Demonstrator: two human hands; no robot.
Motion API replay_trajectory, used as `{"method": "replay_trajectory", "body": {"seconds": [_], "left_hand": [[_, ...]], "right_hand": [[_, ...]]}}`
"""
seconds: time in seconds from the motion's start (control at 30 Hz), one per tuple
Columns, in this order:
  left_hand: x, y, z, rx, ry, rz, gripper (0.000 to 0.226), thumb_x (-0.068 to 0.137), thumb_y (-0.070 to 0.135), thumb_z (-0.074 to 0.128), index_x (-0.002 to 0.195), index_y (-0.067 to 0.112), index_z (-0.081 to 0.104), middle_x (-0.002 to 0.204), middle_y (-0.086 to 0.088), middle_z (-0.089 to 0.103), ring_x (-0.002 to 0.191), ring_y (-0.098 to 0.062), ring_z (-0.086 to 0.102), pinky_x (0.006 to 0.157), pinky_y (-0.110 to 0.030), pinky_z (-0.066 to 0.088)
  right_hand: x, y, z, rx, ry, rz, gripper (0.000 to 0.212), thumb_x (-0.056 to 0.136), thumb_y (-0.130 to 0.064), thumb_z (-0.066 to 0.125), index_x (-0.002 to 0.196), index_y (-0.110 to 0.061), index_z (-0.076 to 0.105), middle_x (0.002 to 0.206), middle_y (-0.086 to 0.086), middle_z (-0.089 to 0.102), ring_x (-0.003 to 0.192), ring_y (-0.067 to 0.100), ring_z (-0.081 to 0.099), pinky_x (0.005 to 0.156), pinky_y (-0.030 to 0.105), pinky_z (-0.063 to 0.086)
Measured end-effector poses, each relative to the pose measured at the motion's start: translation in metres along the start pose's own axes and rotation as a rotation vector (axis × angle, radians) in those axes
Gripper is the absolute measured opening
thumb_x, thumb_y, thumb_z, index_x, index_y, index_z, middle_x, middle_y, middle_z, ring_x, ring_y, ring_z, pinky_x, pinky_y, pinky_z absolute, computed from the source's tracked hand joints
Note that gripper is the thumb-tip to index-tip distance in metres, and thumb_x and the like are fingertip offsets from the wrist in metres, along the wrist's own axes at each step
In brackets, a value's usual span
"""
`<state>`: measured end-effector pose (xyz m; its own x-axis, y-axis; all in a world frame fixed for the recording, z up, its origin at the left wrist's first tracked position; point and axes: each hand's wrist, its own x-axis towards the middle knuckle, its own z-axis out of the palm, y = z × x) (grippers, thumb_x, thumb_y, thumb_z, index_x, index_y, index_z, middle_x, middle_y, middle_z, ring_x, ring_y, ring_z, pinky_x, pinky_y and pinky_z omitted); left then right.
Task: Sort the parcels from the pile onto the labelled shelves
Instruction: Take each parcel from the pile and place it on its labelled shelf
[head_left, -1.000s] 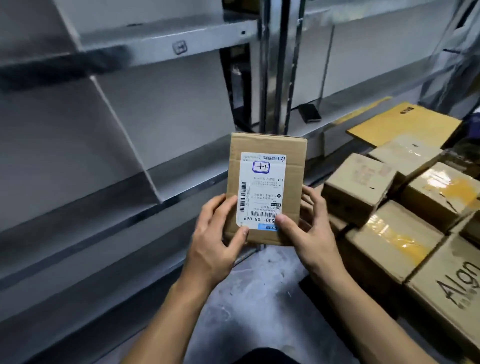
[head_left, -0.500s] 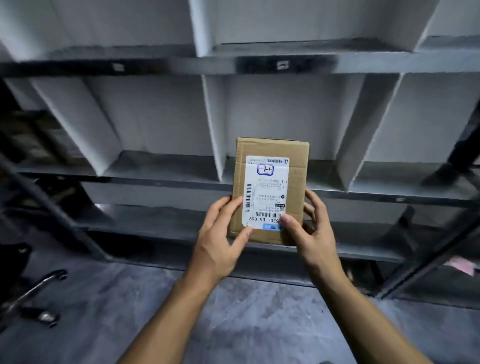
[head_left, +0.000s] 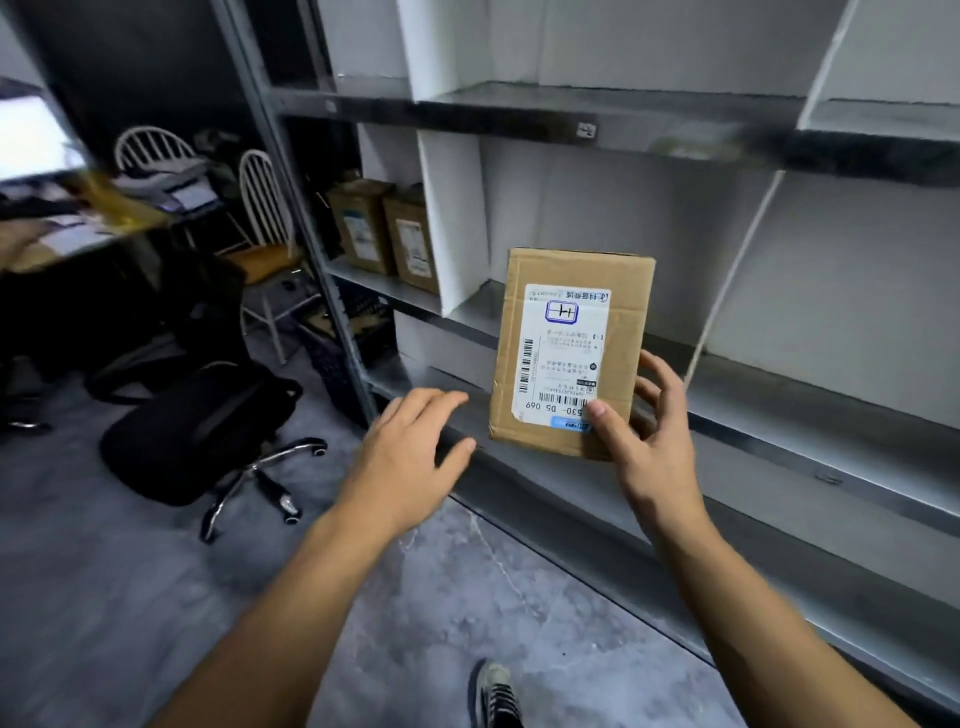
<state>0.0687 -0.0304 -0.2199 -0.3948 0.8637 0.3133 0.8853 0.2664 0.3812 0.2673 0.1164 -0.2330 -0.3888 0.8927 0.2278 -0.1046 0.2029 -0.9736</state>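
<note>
Fingers (head_left: 662, 376) and thumb of the right hand (head_left: 657, 452) pinch the lower right corner of the flat brown cardboard parcel (head_left: 571, 358), held upright before the grey metal shelf (head_left: 810, 415). The left hand (head_left: 410, 441) is spread loosely, beside the parcel, not touching.

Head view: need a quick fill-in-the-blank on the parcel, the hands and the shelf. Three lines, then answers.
1. The right hand grips the parcel, thumb on its white ___.
2. The left hand holds ___.
3. Left of the white divider, ___ cardboard boxes stand on the shelf.

Missing words: label; nothing; two.
</note>
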Motion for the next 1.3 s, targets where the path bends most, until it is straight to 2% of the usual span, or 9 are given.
{"method": "replay_trajectory", "body": {"seconds": [0.13,0.33,0.47,0.7,0.87,0.93,1.0,1.2,1.3], "left_hand": [[0.036,-0.045,-0.023,0.164,-0.007,-0.031,0.051,0.093,0.043,0.054,0.140,0.026,0.044,0.133,0.007,0.047,0.120,-0.018,0.044,0.105,-0.037,0.038],[0.102,-0.112,-0.062,0.289,0.051,-0.069,0.051,0.093,0.044,0.053,0.140,0.027,0.043,0.134,0.008,0.047,0.121,-0.018,0.045,0.104,-0.039,0.039],[0.137,-0.154,-0.086,0.320,0.141,-0.120,0.051,0.091,0.044,0.055,0.138,0.027,0.045,0.131,0.006,0.049,0.118,-0.020,0.047,0.102,-0.041,0.041],[0.179,-0.215,-0.103,0.283,0.202,-0.184,0.050,0.093,0.041,0.056,0.139,0.026,0.045,0.132,0.005,0.049,0.120,-0.020,0.046,0.103,-0.041,0.040],[0.225,-0.259,-0.110,0.264,0.208,-0.132,0.050,0.093,0.044,0.052,0.140,0.028,0.042,0.135,0.007,0.046,0.124,-0.018,0.043,0.105,-0.040,0.038],[0.251,-0.280,-0.116,0.264,0.216,-0.088,0.050,0.093,0.044,0.052,0.140,0.028,0.042,0.135,0.007,0.045,0.123,-0.018,0.043,0.104,-0.040,0.039],[0.280,-0.302,-0.126,0.265,0.230,-0.043,0.050,0.094,0.043,0.052,0.140,0.028,0.042,0.134,0.007,0.046,0.121,-0.018,0.042,0.103,-0.037,0.039],[0.374,-0.364,-0.165,0.268,0.246,0.141,0.050,0.093,0.044,0.052,0.140,0.026,0.043,0.133,0.005,0.048,0.123,-0.019,0.045,0.103,-0.039,0.041],[0.418,-0.390,-0.183,0.276,0.223,0.207,0.052,0.094,0.044,0.050,0.142,0.026,0.042,0.134,0.005,0.048,0.123,-0.019,0.044,0.103,-0.039,0.040]], "right_hand": [[0.047,0.005,0.051,0.010,-0.051,-0.067,0.063,0.077,-0.051,0.076,0.127,-0.063,0.040,0.133,-0.019,0.054,0.125,0.013,0.057,0.099,0.054,0.053],[0.127,-0.004,0.138,0.034,-0.114,-0.172,0.060,0.088,-0.026,0.074,0.124,-0.058,0.038,0.135,-0.017,0.053,0.119,-0.014,0.050,0.110,0.040,0.046],[0.176,-0.008,0.195,0.010,-0.162,-0.238,0.062,0.089,-0.031,0.075,0.137,-0.047,0.040,0.140,-0.014,0.053,0.124,-0.005,0.051,0.106,0.046,0.049],[0.239,-0.029,0.277,-0.014,-0.220,-0.363,0.061,0.089,-0.029,0.075,0.135,-0.047,0.039,0.141,-0.012,0.052,0.126,-0.002,0.052,0.106,0.033,0.048],[0.293,-0.052,0.329,-0.005,-0.141,-0.436,0.058,0.088,-0.031,0.075,0.129,-0.054,0.041,0.136,-0.009,0.056,0.123,0.009,0.058,0.103,0.044,0.051],[0.320,-0.061,0.351,-0.008,-0.096,-0.461,0.060,0.086,-0.036,0.075,0.135,-0.046,0.041,0.137,-0.006,0.056,0.123,0.013,0.059,0.102,0.046,0.051],[0.348,-0.072,0.375,-0.012,-0.040,-0.491,0.062,0.086,-0.037,0.074,0.137,-0.040,0.040,0.137,-0.003,0.056,0.122,0.014,0.060,0.102,0.045,0.052],[0.430,-0.100,0.447,-0.072,0.097,-0.487,0.066,0.081,-0.049,0.072,0.136,-0.049,0.034,0.140,-0.005,0.051,0.124,0.013,0.057,0.099,0.045,0.054],[0.460,-0.110,0.474,-0.138,0.155,-0.490,0.066,0.087,-0.041,0.072,0.141,-0.042,0.033,0.141,-0.006,0.048,0.125,0.005,0.051,0.103,0.036,0.050]]}}
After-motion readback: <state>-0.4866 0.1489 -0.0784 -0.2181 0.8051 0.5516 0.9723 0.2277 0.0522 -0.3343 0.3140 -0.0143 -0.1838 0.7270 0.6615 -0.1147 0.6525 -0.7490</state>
